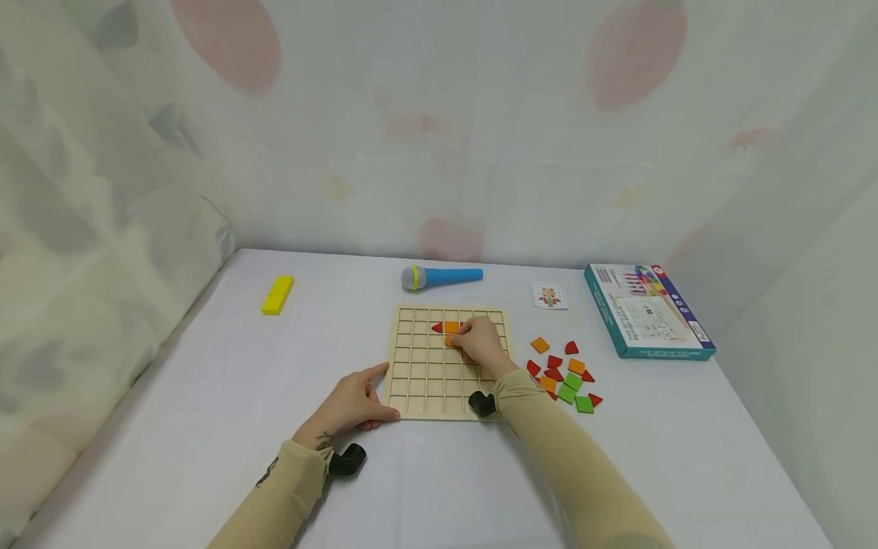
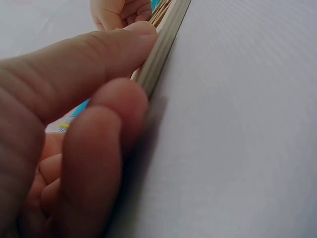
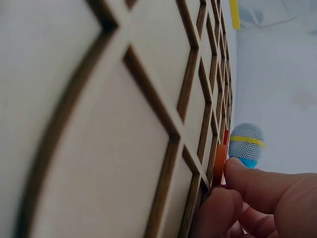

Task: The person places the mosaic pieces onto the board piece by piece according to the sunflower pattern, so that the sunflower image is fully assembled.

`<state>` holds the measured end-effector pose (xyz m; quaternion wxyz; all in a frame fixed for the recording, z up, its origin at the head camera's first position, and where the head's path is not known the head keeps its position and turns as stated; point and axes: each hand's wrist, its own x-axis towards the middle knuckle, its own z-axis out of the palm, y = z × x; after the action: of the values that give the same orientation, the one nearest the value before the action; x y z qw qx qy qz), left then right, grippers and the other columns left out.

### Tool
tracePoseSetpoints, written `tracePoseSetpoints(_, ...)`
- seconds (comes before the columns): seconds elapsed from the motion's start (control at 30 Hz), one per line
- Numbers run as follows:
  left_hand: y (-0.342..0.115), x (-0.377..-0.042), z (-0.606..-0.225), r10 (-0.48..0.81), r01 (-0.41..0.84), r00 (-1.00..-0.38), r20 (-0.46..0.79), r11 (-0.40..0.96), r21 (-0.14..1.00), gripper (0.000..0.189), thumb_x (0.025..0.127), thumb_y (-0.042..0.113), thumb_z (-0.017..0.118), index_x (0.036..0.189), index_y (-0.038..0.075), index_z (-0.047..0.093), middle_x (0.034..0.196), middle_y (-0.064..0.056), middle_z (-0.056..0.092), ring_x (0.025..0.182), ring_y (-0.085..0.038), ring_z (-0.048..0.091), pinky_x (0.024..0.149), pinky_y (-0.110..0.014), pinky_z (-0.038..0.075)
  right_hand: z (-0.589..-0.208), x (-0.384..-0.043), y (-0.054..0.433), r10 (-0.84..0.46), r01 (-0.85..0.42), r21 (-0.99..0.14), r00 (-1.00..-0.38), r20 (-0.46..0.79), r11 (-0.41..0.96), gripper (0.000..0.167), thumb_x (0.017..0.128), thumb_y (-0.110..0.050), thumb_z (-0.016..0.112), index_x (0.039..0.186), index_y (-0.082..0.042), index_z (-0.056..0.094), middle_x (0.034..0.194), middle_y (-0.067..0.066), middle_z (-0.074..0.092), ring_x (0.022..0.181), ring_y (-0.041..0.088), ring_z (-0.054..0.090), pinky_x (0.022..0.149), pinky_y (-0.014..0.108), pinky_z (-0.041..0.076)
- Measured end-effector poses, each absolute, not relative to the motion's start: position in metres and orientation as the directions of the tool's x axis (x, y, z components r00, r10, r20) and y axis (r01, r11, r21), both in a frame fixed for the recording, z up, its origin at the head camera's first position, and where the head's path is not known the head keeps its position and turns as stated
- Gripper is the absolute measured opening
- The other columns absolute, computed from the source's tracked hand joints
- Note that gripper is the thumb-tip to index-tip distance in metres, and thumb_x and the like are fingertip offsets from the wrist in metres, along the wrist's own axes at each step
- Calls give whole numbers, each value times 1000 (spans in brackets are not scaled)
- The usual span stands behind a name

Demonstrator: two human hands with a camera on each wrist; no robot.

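A square wooden grid board (image 1: pixel 418 369) lies on the white table. My left hand (image 1: pixel 352 400) grips its near left corner, thumb on the near edge and a finger reaching along the left side; the board's edge (image 2: pixel 163 47) shows at those fingertips in the left wrist view. Over the upper part of the grid, my right hand (image 1: pixel 482 343) pinches an orange tile (image 1: pixel 449 341) between thumb and finger. Just above that tile sits an orange square tile (image 1: pixel 451 327) in the grid, with a red tile (image 1: pixel 437 328) to its left. My right fingers partly cover the cells around them.
Right of the board lie loose red, orange and green tiles (image 1: pixel 569 393). A small pattern card (image 1: pixel 549 296) and a teal-edged box (image 1: pixel 648 313) are farther back. Behind the board rests a blue toy microphone (image 1: pixel 453 276); a yellow block (image 1: pixel 277 296) is at the back left.
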<state>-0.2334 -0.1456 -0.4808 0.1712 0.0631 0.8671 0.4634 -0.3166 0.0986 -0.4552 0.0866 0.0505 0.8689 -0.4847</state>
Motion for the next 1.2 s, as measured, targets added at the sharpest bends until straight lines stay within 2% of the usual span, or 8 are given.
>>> tracePoseSetpoints(0.17, -145, -233, -481, 268, -47, -935, -234, 560, 827, 101, 60, 28, 87, 144, 12, 33, 58, -5, 59, 43, -14, 53, 44, -27, 43, -454, -316, 99, -3, 137, -810, -986, -168, 570, 15, 82, -15, 71, 77, -5, 61, 58, 4, 57, 42, 11, 46, 44, 23, 39)
tracePoseSetpoints(0.37, -146, -234, -480, 256, -56, -936, -241, 570, 820, 101, 60, 28, 87, 144, 13, 33, 59, -5, 59, 44, -15, 53, 45, -27, 43, -452, -319, 104, -8, 83, -718, -992, -123, 691, 18, 78, -20, 75, 78, -7, 63, 80, 6, 60, 63, 16, 52, 56, 25, 42)
tracePoseSetpoints(0.63, -146, -234, -482, 270, -49, -933, -237, 558, 829, 101, 61, 27, 86, 145, 12, 32, 59, -6, 59, 43, -15, 54, 45, -27, 44, -442, -317, 116, -40, 32, -640, -994, -98, 768, 17, 83, -21, 70, 74, -8, 63, 74, 4, 60, 63, 16, 50, 53, 26, 39)
tracePoseSetpoints(0.73, -145, -234, -483, 275, -51, -931, -240, 553, 832, 101, 61, 27, 86, 145, 13, 32, 60, -6, 59, 44, -15, 54, 46, -28, 45, -427, -316, 139, -1, 57, -545, -994, -106, 836, 14, 85, -21, 67, 82, -6, 66, 84, 7, 65, 68, 19, 56, 57, 29, 43)
tracePoseSetpoints(0.83, -145, -234, -483, 268, -48, -934, -235, 557, 829, 101, 60, 28, 86, 145, 13, 32, 60, -6, 59, 44, -15, 53, 45, -28, 44, -420, -315, 167, 71, 120, -382, -988, -138, 916, 19, 85, -22, 66, 90, -4, 66, 90, 9, 66, 74, 22, 59, 59, 34, 46)
tracePoseSetpoints(0.97, -146, -234, -482, 263, -44, -937, -230, 563, 825, 101, 60, 28, 86, 145, 14, 33, 59, -6, 58, 43, -16, 52, 45, -28, 43, -427, -313, 199, 159, 210, -226, -961, -225, 951, 22, 83, -24, 64, 86, -2, 63, 81, 11, 62, 68, 23, 57, 57, 34, 43)
tracePoseSetpoints(1.1, -147, -233, -482, 264, -46, -936, -234, 565, 824, 101, 60, 28, 86, 145, 13, 32, 60, -6, 58, 43, -16, 53, 46, -28, 44, -435, -313, 213, 189, 257, -224, -940, -285, 940, 19, 82, -21, 63, 75, -4, 62, 70, 9, 56, 61, 22, 53, 54, 31, 38)
tracePoseSetpoints(1.2, -147, -234, -481, 268, -42, -935, -232, 567, 823, 101, 61, 28, 86, 145, 13, 32, 59, -6, 59, 43, -16, 53, 46, -29, 44, -434, -315, 212, 164, 228, -249, -954, -252, 941, 11, 81, -15, 63, 77, -5, 61, 72, 8, 58, 62, 22, 53, 53, 31, 39)
